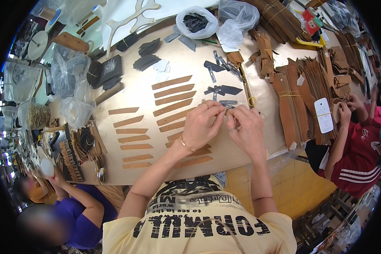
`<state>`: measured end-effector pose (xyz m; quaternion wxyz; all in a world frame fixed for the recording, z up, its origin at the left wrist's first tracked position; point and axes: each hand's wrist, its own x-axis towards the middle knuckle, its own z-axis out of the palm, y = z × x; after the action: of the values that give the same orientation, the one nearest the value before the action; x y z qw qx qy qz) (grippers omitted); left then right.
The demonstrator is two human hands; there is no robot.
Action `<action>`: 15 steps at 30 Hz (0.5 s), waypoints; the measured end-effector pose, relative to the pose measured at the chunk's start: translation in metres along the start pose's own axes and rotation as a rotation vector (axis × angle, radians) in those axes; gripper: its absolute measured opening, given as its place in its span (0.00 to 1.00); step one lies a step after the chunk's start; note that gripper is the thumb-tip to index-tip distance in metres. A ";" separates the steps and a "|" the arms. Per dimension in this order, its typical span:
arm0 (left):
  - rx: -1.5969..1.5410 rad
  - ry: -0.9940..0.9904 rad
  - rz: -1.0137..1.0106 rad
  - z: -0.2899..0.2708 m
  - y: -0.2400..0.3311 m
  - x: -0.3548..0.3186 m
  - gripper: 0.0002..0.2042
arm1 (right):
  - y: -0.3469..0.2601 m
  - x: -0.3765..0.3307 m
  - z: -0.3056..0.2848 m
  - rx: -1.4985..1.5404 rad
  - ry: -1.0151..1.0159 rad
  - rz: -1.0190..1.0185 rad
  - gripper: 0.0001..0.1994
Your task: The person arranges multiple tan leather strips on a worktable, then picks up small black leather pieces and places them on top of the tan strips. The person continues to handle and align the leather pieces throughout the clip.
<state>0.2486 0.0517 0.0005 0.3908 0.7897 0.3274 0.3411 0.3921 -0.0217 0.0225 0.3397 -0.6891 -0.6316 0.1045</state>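
My left hand (204, 123) and my right hand (246, 127) meet over the table, fingertips pinched together. Whatever small piece they have between them is too hidden to make out. Just beyond the fingertips lie short dark strips (228, 103) and a dark pointed piece (231, 90), with more dark strips (224, 62) scattered farther back. Slim brown leather-like strips (173, 92) form a column left of my hands, partly covered by my left forearm. A second column of shorter brown strips (133, 139) lies farther left.
Bundles of brown pieces (288, 101) bound with bands lie at the right, a white tag (324, 115) on one. A plastic bag of dark pieces (196, 21) stands at the back. Co-workers sit at the right (355, 148) and lower left (82, 211).
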 end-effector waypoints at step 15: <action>0.032 -0.097 0.041 -0.009 -0.007 0.003 0.07 | 0.004 -0.001 -0.005 -0.042 -0.090 -0.052 0.04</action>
<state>0.2409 0.0612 -0.0005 0.3865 0.8181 0.2973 0.3050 0.3982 -0.0241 0.0231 0.2991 -0.6739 -0.6660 0.1134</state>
